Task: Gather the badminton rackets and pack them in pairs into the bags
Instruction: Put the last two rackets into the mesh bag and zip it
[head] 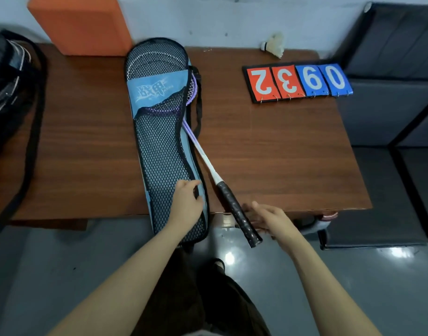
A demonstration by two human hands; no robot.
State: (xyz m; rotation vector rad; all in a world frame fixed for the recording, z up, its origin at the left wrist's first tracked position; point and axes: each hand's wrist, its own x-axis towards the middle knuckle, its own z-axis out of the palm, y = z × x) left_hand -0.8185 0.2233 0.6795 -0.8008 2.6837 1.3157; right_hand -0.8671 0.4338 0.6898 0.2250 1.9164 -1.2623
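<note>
Left hand [187,198]: gripping the open edge of the blue mesh racket bag [159,132] near its handle end, fingers curled over the rim.
Right hand [268,218]: touching the black grip [237,210] with fingers nearly straight, not closing round it.
Purple rackets [192,137]: lying with heads inside the bag, shafts slanting out of the side opening, grips jutting past the wooden table [293,146] edge.
Handling: likely light and stiff; strings fragile, bag floppy; taking hold best at the wrapped grip.
Long axis: pointing heads away, handles toward the person, angling to the right.
</note>
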